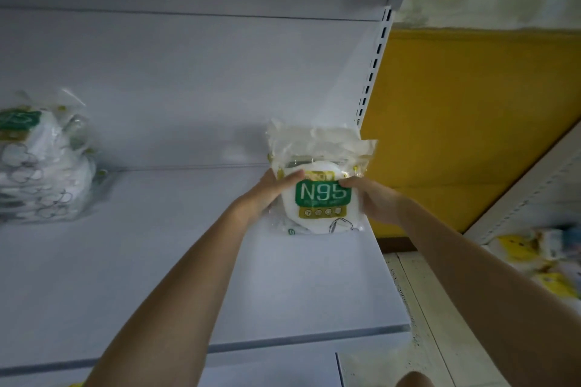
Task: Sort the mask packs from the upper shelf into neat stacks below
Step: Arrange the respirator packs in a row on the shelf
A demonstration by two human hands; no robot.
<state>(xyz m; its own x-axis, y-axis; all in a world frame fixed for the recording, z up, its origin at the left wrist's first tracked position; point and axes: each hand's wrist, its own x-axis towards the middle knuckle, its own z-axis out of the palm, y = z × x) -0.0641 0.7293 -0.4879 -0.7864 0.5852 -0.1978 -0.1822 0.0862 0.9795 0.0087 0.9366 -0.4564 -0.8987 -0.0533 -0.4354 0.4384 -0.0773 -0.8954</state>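
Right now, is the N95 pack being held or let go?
Held: the left hand and right hand grip the N95 pack by its sides.

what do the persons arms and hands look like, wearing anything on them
Both are bare. The left hand and right hand wear no gloves, and no ring, watch or bracelet shows on either. The forearms are uncovered right down to the frame edge, with no sleeve in view. The picture is too soft to tell anything about the nails.
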